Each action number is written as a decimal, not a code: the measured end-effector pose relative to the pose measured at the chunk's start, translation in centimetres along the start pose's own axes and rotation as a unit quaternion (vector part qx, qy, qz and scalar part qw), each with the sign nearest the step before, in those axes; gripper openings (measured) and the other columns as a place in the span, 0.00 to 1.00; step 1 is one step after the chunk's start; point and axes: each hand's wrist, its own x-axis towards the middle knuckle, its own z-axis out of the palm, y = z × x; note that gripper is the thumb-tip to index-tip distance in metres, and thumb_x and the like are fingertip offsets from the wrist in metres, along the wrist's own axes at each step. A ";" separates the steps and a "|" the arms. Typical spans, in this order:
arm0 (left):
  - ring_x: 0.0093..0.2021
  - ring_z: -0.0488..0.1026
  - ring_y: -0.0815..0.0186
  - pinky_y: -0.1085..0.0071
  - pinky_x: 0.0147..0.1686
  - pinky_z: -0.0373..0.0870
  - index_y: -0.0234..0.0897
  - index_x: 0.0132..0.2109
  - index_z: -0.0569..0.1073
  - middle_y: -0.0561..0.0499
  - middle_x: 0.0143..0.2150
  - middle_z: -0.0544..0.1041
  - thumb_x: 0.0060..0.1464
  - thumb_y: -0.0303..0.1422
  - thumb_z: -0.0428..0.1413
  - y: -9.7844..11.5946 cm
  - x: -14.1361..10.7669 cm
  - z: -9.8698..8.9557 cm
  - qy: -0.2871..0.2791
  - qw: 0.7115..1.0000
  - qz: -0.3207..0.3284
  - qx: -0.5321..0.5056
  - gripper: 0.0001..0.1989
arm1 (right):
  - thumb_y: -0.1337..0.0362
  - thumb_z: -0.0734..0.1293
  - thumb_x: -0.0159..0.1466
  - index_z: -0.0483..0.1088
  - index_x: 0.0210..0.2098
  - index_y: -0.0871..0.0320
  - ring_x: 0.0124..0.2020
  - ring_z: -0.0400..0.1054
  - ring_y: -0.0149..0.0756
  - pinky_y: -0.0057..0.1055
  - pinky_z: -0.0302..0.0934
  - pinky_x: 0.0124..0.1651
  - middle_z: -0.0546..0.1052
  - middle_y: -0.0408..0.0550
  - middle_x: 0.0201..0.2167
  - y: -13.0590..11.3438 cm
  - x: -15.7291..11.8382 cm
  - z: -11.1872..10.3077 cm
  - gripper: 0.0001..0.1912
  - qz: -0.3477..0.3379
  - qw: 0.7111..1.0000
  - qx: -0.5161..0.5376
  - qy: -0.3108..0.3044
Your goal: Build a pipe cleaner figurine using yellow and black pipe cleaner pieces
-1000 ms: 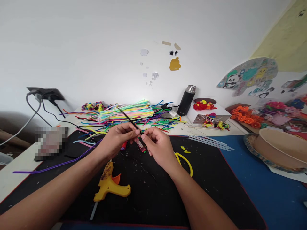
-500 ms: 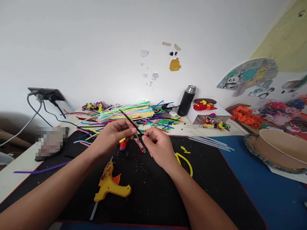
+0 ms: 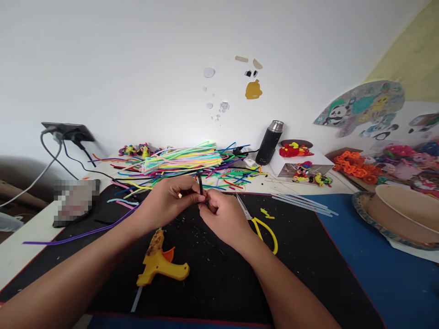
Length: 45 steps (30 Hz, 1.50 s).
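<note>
My left hand (image 3: 173,195) and my right hand (image 3: 222,214) meet above the black mat (image 3: 219,292), fingertips nearly touching. Between them they pinch a black pipe cleaner (image 3: 200,184); its upper part stands up from the fingers and the rest is hidden. Close by my right wrist lie scissors (image 3: 272,233) with yellow handles, their blades pointing away. Below my left hand a yellow glue gun (image 3: 161,265) rests on its side, with an orange trigger and a clear glue stick at its back end.
Behind my hands lies a heap of coloured pipe cleaners (image 3: 181,160). A black flask (image 3: 269,144) stands by a white box (image 3: 305,167). Glue sticks (image 3: 303,203) lie at the mat's right, near a large bowl (image 3: 408,210). Purple pipe cleaners (image 3: 78,234) stretch out leftward.
My hands have come closer together, and the black pipe cleaner has turned from slanting to nearly upright. The small red objects seen between my hands are now hidden. More of the scissors shows.
</note>
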 end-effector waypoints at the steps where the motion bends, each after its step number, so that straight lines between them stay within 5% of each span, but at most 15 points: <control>1: 0.31 0.72 0.63 0.71 0.32 0.68 0.39 0.29 0.81 0.50 0.28 0.78 0.57 0.41 0.67 -0.1 0.0 0.0 0.001 1.000 -0.006 -0.013 0.12 | 0.65 0.68 0.66 0.66 0.28 0.53 0.20 0.53 0.31 0.31 0.43 0.27 0.63 0.35 0.18 0.1 0.0 0.1 0.10 0.006 1.000 0.011 0.000; 5: 0.29 0.72 0.65 0.71 0.29 0.69 0.38 0.31 0.81 0.50 0.29 0.78 0.54 0.44 0.70 -0.7 0.2 -0.2 0.012 0.990 -0.069 -0.122 0.14 | 0.62 0.68 0.67 0.72 0.35 0.53 0.21 0.58 0.31 0.30 0.48 0.27 0.67 0.36 0.20 0.2 0.2 0.1 0.04 0.039 0.995 0.088 0.000; 13: 0.26 0.73 0.67 0.72 0.27 0.70 0.36 0.31 0.82 0.49 0.26 0.80 0.48 0.42 0.74 -1.4 0.5 0.1 0.079 0.952 -0.122 -0.270 0.15 | 0.53 0.70 0.68 0.73 0.38 0.53 0.17 0.59 0.30 0.28 0.52 0.22 0.69 0.37 0.21 0.2 0.4 -0.3 0.11 0.089 0.972 0.216 0.008; 27: 0.23 0.73 0.68 0.75 0.24 0.69 0.35 0.33 0.85 0.49 0.24 0.80 0.33 0.40 0.80 -0.7 0.7 1.0 0.089 0.932 -0.153 -0.315 0.21 | 0.54 0.70 0.66 0.69 0.39 0.55 0.14 0.57 0.26 0.24 0.50 0.17 0.67 0.33 0.17 -0.2 0.5 -0.3 0.11 0.091 0.951 0.291 0.040; 45: 0.26 0.76 0.66 0.75 0.25 0.70 0.34 0.33 0.84 0.48 0.26 0.82 0.36 0.36 0.79 -0.9 0.5 1.6 0.063 0.927 -0.168 -0.328 0.17 | 0.56 0.70 0.66 0.70 0.35 0.54 0.14 0.55 0.27 0.26 0.49 0.20 0.64 0.32 0.16 -0.3 0.5 -0.4 0.09 0.073 0.961 0.254 0.082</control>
